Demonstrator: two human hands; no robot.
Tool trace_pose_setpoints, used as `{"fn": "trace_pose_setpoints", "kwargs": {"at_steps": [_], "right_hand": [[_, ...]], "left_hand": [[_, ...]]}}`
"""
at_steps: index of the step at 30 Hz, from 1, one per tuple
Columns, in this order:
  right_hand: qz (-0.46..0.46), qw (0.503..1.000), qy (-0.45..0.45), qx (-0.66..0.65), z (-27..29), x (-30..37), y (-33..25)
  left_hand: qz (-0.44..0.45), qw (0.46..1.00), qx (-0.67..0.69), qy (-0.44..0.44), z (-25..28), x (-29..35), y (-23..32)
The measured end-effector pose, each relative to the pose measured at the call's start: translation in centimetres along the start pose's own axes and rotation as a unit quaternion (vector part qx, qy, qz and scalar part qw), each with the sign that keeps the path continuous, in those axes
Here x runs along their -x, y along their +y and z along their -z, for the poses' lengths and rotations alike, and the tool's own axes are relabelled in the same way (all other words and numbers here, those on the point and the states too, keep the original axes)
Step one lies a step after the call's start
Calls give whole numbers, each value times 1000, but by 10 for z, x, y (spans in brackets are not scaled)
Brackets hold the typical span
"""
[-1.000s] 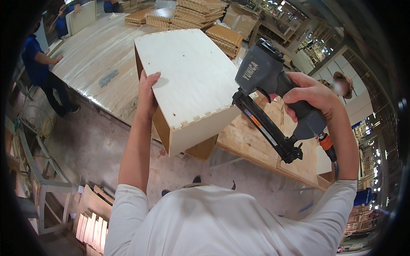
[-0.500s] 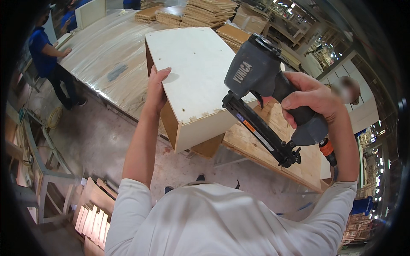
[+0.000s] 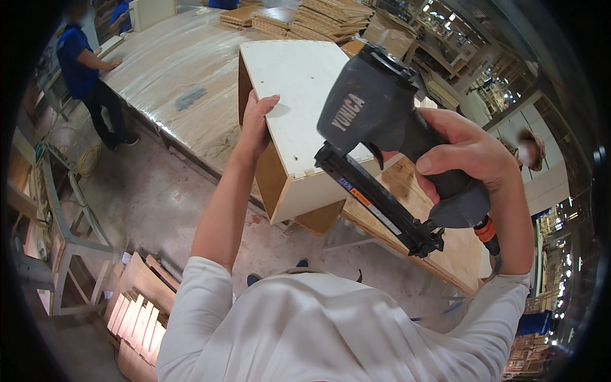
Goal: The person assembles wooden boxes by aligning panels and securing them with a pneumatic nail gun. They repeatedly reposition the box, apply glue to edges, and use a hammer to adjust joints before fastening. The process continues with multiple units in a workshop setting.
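My left hand (image 3: 259, 121) grips the left edge of a white wooden drawer box (image 3: 296, 83), thumb on the top face and fingers round the open side. Small dark spots dot that top face, and toothed joints run along its near edge. Brown inner wood shows through the open left side. In my right hand (image 3: 468, 149) is a dark grey pneumatic nail gun (image 3: 372, 105), its handle wrapped by my fingers. The gun is held above the box's right part and covers some of it. An orange hose fitting (image 3: 485, 229) sits at the handle's lower end.
A film-covered table (image 3: 178, 76) stretches to the far left, with stacked brown panels (image 3: 328, 19) behind. A plywood surface (image 3: 414, 229) lies below the gun. A co-worker in blue (image 3: 79, 57) stands far left; another person (image 3: 528, 149) is at right. Wood strips (image 3: 137, 325) lie lower left.
The view has swung slightly, so the table, box and my left hand appear further right. The nail gun has moved a little left over the box. Both grips are unchanged.
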State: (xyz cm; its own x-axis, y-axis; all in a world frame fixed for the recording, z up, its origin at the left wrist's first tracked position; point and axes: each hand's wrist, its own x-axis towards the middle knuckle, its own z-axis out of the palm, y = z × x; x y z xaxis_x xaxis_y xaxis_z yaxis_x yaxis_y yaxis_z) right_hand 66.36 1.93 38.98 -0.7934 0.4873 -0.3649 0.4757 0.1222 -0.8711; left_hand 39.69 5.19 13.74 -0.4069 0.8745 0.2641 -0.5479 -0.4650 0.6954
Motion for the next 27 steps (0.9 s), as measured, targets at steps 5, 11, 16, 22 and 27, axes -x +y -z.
{"fn": "trace_pose_setpoints", "kwargs": {"at_steps": [5,11,16,22,27], "right_hand": [[-21,998,-47,19,-3,-7,-8],[-29,997,-55,42,-5,-10,-9],[-1,999,-11,44,5,11,3],[64,961,268,-10,22,78,111],[-22,930,350,-108,46,82,250]], "left_hand": [[-11,1000,-8,20,-10,1,1],[0,999,-23,29,-9,3,4],[18,999,-35,0,12,-2,8],[46,999,-10,20,21,19,13],[210,976,58,-15,32,13,14]]}}
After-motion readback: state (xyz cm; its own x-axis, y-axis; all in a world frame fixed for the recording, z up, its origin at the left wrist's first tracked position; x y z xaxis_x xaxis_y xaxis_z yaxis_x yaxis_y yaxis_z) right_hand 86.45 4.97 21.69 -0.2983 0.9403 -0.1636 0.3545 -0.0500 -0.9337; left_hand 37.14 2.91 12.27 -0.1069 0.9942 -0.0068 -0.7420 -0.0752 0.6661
